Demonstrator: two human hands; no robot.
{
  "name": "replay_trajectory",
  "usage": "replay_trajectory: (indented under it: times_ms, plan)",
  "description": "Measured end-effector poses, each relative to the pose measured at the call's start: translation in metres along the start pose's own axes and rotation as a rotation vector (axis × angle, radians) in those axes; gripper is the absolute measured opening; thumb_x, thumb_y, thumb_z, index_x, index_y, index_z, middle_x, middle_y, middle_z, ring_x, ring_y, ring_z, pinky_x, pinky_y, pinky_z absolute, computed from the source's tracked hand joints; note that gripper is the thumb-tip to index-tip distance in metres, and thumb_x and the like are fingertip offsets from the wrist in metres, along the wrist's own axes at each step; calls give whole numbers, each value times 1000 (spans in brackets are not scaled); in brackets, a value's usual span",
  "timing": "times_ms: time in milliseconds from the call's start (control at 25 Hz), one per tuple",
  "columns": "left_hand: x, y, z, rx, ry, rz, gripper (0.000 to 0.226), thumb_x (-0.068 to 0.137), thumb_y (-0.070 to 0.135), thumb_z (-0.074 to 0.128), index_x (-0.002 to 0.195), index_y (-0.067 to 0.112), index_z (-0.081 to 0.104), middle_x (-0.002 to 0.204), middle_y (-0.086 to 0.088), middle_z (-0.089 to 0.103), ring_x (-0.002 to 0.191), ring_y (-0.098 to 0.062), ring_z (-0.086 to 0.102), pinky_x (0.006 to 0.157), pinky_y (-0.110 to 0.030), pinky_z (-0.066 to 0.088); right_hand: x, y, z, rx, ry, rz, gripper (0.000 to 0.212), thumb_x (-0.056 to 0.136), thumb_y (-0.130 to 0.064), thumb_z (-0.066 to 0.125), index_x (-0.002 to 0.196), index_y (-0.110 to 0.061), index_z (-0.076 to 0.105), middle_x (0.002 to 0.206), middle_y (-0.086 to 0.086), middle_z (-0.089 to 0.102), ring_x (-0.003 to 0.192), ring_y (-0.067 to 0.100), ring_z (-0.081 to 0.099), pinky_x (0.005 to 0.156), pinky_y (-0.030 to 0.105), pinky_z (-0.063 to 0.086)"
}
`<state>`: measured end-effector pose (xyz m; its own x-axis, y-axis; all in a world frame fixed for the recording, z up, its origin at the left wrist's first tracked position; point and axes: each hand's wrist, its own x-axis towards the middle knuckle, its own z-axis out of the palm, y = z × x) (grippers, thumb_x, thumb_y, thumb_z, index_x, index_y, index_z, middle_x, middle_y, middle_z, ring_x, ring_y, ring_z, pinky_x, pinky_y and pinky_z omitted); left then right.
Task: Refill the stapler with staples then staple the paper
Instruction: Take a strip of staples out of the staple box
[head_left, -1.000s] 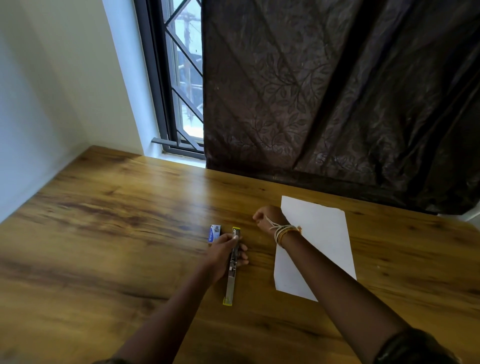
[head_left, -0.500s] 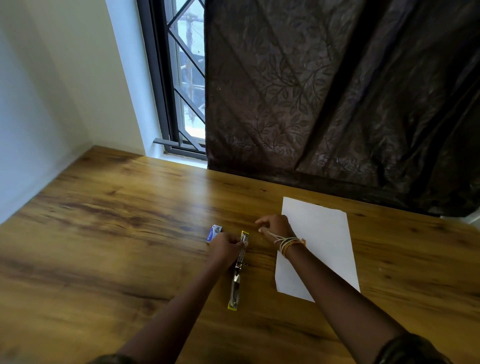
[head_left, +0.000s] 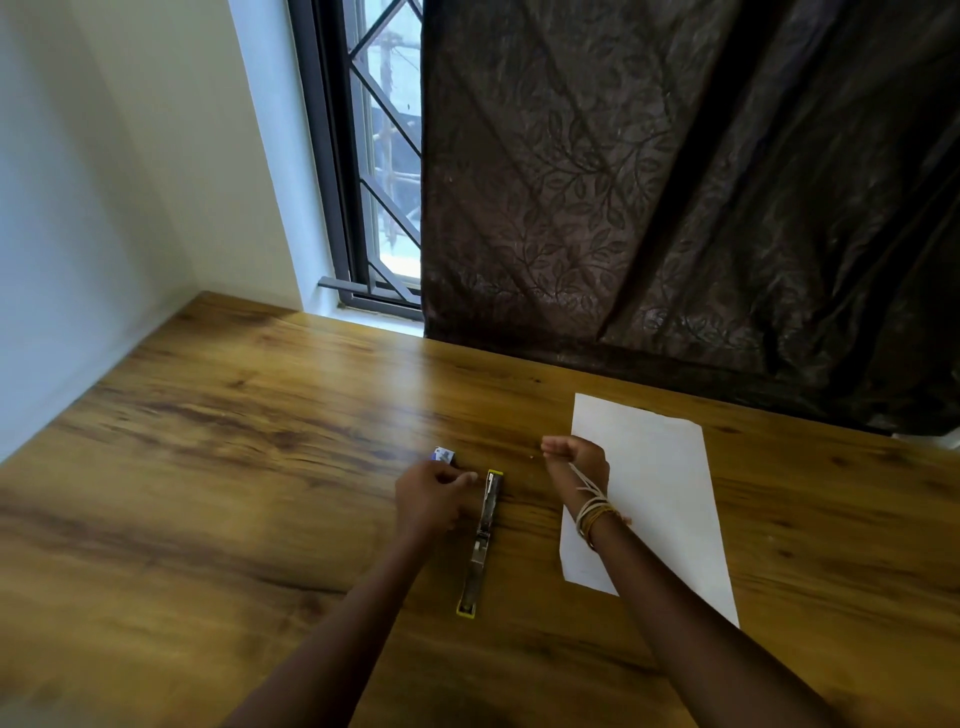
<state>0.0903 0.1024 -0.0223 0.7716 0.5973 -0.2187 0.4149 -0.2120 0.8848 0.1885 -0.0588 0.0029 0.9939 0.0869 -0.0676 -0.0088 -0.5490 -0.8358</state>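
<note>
The stapler (head_left: 480, 545), silver with yellow ends, lies opened out flat on the wooden table (head_left: 218, 493), its length running away from me. My left hand (head_left: 431, 493) rests just left of the stapler's far end, fingers loosely curled, fingertips a little short of the metal. The small blue and white staple box (head_left: 445, 455) sits right behind that hand. My right hand (head_left: 574, 457) hovers to the right of the stapler's far end, curled into a fist; whatever is inside it is hidden. The white paper (head_left: 660, 499) lies flat under my right wrist.
A dark leaf-patterned curtain (head_left: 675, 208) hangs along the table's far edge and touches the paper's far corner. A barred window (head_left: 384, 156) and white walls close off the far left. A tiny speck (head_left: 532, 457) lies between the stapler and my right hand.
My left hand has come off the stapler and now sits beside its far end. The stapler lies flat and still. My right hand stays closed near the paper's near-left edge.
</note>
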Motion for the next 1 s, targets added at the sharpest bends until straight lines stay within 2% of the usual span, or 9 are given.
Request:
replay_trajectory:
  times_ms: [120,240,360,480,600,720,840,920,1000]
  plan:
    - [9,-8,-15,111,212,50,16,76,29,78,81,20,65,78,2,64,76,-17,65,57,-24,41,-10,-10,11,32,-30,-29,17,86,-5,61,100,-9,70,104,7,71,96,15,63,85,23,48]
    - [17,-5,-18,284,148,84,44,74,38,79,105,15,59,105,-3,54,87,-12,51,69,-25,38,-17,-22,28,59,-116,-72,14,87,-8,61,98,-11,68,101,4,69,93,13,62,73,12,46]
    - [21,6,-17,489,46,70,41,74,40,76,100,14,60,99,-4,58,86,-18,57,66,-31,43,-23,-32,43,61,-201,-93,19,87,-2,57,101,-11,66,98,3,67,97,20,64,67,12,47]
    - [25,21,-23,453,-1,12,25,72,35,74,83,12,68,76,-4,64,72,-19,62,55,-27,45,-23,-37,47,-41,-339,-161,42,80,-6,65,120,-15,57,117,4,61,112,19,57,80,18,49]
    - [27,30,-30,247,-55,-38,22,73,29,77,73,7,74,54,0,58,54,-14,57,45,-21,33,-28,-43,46,-141,-430,-304,75,68,-27,79,135,-18,45,129,-1,48,117,13,46,94,28,45]
    - [18,41,-34,-2,-113,-79,21,75,21,79,82,4,69,64,-4,62,56,-17,61,51,-25,48,-36,-50,43,-102,-374,-431,69,65,-26,82,127,-16,51,123,2,51,112,16,52,88,23,46]
    - [4,56,-39,-189,-192,-205,33,80,23,76,100,3,60,84,-12,64,63,-18,63,51,-29,55,-43,-59,32,-36,-323,-463,61,67,-21,82,121,-15,55,118,2,55,106,16,55,85,20,48]
    - [1,64,-47,-508,-425,-401,42,87,36,66,110,1,58,87,-14,64,67,-21,66,54,-32,57,-48,-66,22,69,-296,-396,60,66,-22,83,120,-19,55,116,-1,59,103,11,57,84,19,50]
    - [-4,68,-55,-819,-691,-588,47,96,46,45,104,2,61,79,-13,67,66,-23,68,63,-36,59,-52,-70,12,210,-313,-294,63,64,-17,85,120,-20,55,112,0,62,100,9,59,76,16,53]
